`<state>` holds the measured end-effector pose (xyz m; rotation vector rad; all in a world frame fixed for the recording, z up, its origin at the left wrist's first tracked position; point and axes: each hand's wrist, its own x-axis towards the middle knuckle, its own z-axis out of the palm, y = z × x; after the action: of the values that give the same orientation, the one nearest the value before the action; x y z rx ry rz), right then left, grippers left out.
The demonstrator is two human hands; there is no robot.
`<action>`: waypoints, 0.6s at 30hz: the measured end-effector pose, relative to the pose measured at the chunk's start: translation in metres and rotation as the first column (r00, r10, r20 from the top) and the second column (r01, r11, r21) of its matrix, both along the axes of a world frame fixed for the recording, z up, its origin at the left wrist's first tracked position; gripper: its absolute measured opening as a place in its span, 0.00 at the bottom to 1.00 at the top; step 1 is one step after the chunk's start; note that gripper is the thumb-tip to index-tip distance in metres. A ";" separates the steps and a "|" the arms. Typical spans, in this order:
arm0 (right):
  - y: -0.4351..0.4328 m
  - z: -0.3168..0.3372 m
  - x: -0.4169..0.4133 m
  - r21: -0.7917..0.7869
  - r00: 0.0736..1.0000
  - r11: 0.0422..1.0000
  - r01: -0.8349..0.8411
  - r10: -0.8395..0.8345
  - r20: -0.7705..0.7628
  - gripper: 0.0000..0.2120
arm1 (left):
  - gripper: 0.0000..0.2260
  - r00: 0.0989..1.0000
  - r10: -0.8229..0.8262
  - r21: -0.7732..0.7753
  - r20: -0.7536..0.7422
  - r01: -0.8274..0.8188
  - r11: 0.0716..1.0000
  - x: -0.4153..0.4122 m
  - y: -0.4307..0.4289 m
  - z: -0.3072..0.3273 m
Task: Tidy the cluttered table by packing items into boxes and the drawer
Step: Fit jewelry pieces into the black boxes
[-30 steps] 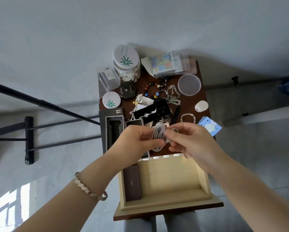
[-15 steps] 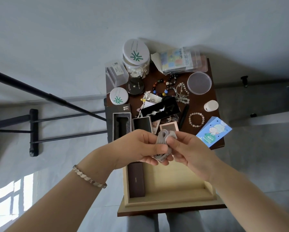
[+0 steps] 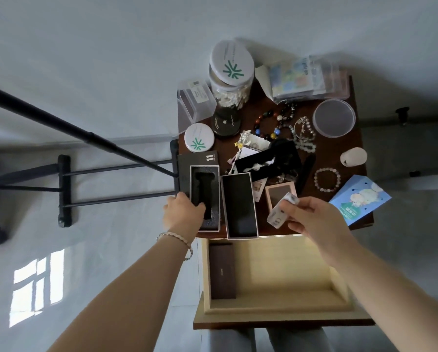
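Note:
My right hand [image 3: 311, 214] pinches a coiled grey cable bundle [image 3: 281, 210] above the table's front edge, near a small pink box [image 3: 278, 193]. My left hand [image 3: 182, 212] grips the near end of an open black box with a foam insert [image 3: 204, 184] at the table's left front. An open dark-lined box [image 3: 239, 204] lies between the two hands. Below them the wooden drawer [image 3: 276, 308] is pulled out, with a brown case [image 3: 221, 270] along its left side.
The dark wooden table [image 3: 357, 153] holds bracelets [image 3: 327, 179], a cotton-swab jar [image 3: 230, 80], a round white tin [image 3: 198, 141], a black compact [image 3: 225, 123], a clear round lid [image 3: 333, 118], a white earbud case [image 3: 353, 156], a blue card box [image 3: 357, 199] and clear plastic boxes [image 3: 196, 97]. A black metal rack [image 3: 65, 189] stands left.
My left hand has let go of the cable bundle and moved left onto the foam-lined box. My right hand alone now holds the bundle. The view has shifted closer to the table.

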<state>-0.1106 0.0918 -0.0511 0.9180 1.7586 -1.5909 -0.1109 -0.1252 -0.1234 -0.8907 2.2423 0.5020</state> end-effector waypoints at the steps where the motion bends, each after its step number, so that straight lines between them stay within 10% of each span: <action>1: 0.000 -0.001 0.000 0.003 1.000 1.000 0.001 -0.001 0.004 0.03 | 0.19 1.000 0.021 0.014 0.006 -0.021 1.000 -0.001 -0.002 -0.004; 11: -0.024 0.026 -0.007 -0.084 0.989 0.995 -0.051 0.038 -0.145 0.03 | 0.18 0.899 0.401 0.474 -0.175 -0.281 0.835 0.000 0.027 0.060; 18: -0.038 0.029 -0.001 0.317 0.909 0.937 -0.144 0.252 -0.331 0.06 | 0.04 0.826 0.503 0.712 -0.256 -0.191 0.675 0.009 0.063 0.099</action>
<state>-0.1120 0.0539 -0.0217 0.5572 2.3127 -1.4646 -0.1021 -0.0619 -0.0248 -0.8740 1.9739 1.7262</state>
